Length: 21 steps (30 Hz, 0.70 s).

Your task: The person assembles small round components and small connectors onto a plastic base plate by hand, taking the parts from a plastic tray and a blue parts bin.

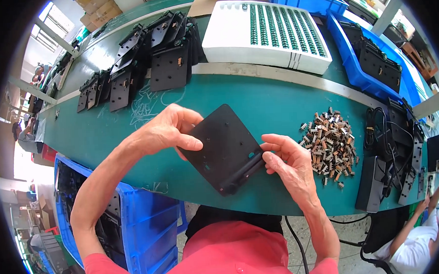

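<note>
Over the near edge of the green bench I hold a flat black plastic panel (219, 142), tilted with one corner up. It has small holes and a raised tube-like ridge along its lower right edge. My left hand (172, 131) grips its left edge, thumb on the upper face and fingers behind. At the right corner, my right hand (289, 163) closes thumb and fingers on the panel's edge; whether a small part is also between them I cannot tell. A heap of small metal-and-black switch-like parts (330, 147) lies just right of my right hand.
A white foam tray (225, 39) with rows of small green-black parts stands at the back. Stacked black panels (170, 70) lean at back left. Blue crates (150, 233) stand lower left and back right. A dark power-supply box (371, 184) with cables and another person (415, 241) are at right.
</note>
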### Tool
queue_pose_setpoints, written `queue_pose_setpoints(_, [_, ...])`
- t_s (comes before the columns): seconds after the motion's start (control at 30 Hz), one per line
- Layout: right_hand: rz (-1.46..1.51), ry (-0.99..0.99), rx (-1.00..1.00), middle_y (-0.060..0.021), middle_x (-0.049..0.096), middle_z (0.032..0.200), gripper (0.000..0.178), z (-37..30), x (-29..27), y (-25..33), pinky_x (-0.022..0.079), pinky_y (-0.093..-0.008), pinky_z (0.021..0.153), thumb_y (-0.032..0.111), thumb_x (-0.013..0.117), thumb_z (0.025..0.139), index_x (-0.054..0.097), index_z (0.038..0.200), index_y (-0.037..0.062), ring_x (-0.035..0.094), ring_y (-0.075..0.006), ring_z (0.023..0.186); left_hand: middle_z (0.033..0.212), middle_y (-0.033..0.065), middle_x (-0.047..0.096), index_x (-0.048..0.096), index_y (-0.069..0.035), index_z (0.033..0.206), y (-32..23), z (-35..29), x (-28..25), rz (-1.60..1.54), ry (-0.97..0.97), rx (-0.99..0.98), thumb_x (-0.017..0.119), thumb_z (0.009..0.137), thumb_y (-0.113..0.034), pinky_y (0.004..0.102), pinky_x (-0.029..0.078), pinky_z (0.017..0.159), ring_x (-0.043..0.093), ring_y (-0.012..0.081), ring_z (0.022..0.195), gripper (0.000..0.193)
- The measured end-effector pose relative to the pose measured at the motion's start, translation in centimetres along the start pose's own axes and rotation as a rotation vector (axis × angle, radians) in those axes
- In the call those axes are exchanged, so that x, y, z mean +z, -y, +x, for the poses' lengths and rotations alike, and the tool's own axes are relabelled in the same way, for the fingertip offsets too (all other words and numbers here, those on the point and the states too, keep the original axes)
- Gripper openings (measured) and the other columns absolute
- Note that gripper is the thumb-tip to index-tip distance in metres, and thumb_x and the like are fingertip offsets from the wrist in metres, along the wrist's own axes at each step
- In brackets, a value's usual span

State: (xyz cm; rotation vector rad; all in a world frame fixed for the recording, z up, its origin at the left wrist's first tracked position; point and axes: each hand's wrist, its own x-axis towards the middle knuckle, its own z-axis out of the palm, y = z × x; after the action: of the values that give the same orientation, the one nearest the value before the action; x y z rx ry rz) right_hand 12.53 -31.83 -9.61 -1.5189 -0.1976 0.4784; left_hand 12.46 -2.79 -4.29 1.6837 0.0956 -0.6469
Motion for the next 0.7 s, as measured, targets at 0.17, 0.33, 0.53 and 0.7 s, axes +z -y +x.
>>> queue_pose_setpoints(0.17, [0.011, -0.104, -0.107, -0.0097, 0.061, 0.11, 0.035, -0.5, 0.0, -0.8, 0.054, -0.0255, 0.065, -0.001, 0.063, 0.085, 0.059, 0.12, 0.0003, 0.061, -0.009, 0.076, 0.097, 0.0123, 0.068, 0.061, 0.003, 0.11, 1.4, -2.3, 2.0, -0.356, -0.195, -0.167, 0.073, 0.073, -0.001, 0.0376, 0.06, 0.069, 0.069, 0.0195, 0.082, 0.04])
queue_pose_setpoints(0.33, [-0.366, -0.082, -0.282, -0.0107, 0.06, 0.104, 0.038, -0.8, 0.6, -0.9, 0.055, -0.0262, 0.063, -0.003, 0.066, 0.079, 0.058, 0.116, 0.0005, 0.063, -0.0147, 0.076, 0.106, 0.0153, 0.066, 0.055, 0.003, 0.117, 3.2, -3.7, 5.1, -0.5, -0.376, -0.193, 0.065, 0.083, -0.004, 0.0404, 0.057, 0.082, 0.068, 0.0261, 0.091, 0.036])
queue_pose_setpoints(0.53, [-0.638, -0.089, -0.466, -0.0112, 0.06, 0.107, 0.044, -0.4, 1.0, -1.7, 0.054, -0.0309, 0.06, 0.0, 0.07, 0.074, 0.058, 0.116, 0.0044, 0.063, -0.0222, 0.076, 0.101, 0.0232, 0.066, 0.055, 0.008, 0.111, 2.5, -4.7, 7.8, -0.525, -0.184, -0.43, 0.057, 0.095, -0.022, 0.0368, 0.06, 0.073, 0.069, 0.0313, 0.088, 0.035])
queue_pose_setpoints(0.7, [-0.51, -0.104, -0.408, -0.016, 0.057, 0.118, 0.046, -0.4, 1.3, -1.2, 0.054, -0.0352, 0.07, -0.002, 0.068, 0.076, 0.057, 0.12, 0.0041, 0.065, -0.0279, 0.085, 0.096, 0.0281, 0.066, 0.055, 0.013, 0.106, 2.7, -3.9, 9.4, -0.532, 0.018, -0.587, 0.05, 0.098, -0.034, 0.0366, 0.061, 0.068, 0.07, 0.0337, 0.084, 0.048])
